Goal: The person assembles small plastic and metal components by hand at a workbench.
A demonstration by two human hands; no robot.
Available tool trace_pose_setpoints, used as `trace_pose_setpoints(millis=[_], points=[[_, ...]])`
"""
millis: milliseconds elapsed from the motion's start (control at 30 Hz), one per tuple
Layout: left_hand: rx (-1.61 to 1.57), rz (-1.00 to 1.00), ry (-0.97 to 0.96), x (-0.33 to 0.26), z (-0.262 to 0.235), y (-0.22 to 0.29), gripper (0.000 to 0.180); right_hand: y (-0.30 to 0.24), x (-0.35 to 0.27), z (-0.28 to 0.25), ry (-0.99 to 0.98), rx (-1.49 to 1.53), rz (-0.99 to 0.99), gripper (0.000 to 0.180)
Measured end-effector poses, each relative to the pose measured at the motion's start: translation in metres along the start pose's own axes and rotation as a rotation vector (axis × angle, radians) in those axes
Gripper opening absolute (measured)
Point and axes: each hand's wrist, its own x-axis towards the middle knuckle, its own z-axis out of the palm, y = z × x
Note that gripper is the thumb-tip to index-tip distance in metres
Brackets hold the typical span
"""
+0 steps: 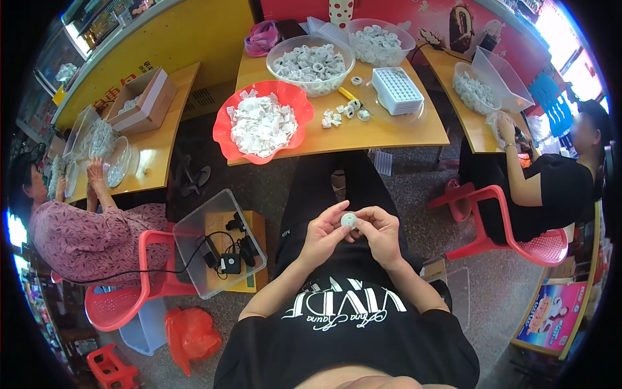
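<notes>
White cap (348,220) is sitting between the fingertips of both hands, well apart from the near edge of the table (418,133). The left hand (321,235) is grasping one side with thumb and fingers; the right hand (381,235) is pinching the other. Judging by this, the step in hand is being close finger work on one piece, and the next move is calling for a light, steady grip. The cap is looking round, smooth and probably plastic. Beyond it, the smooth yellow table is bearing a red bowl (223,129) with a wavy rim, which is holding flat white bits (264,123); a clear bowl (311,89) is holding chunky white rings (308,63).
</notes>
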Motion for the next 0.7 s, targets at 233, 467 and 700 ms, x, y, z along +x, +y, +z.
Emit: trace_pose_setpoints(millis=[233,467,700], points=[[-0.128,-0.063,-0.042,-0.001,-0.006,-0.001,0.04,0.001,-0.001,0.001,0.005,0.141,0.079,0.009],[-0.208,-0.053,-0.063,-0.003,-0.008,0.002,0.033,-0.005,-0.006,0.003,-0.005,0.155,0.084,0.009],[-0.221,-0.028,-0.065,-0.003,-0.009,0.004,0.032,-0.014,-0.007,0.007,-0.006,0.138,0.081,0.011]])
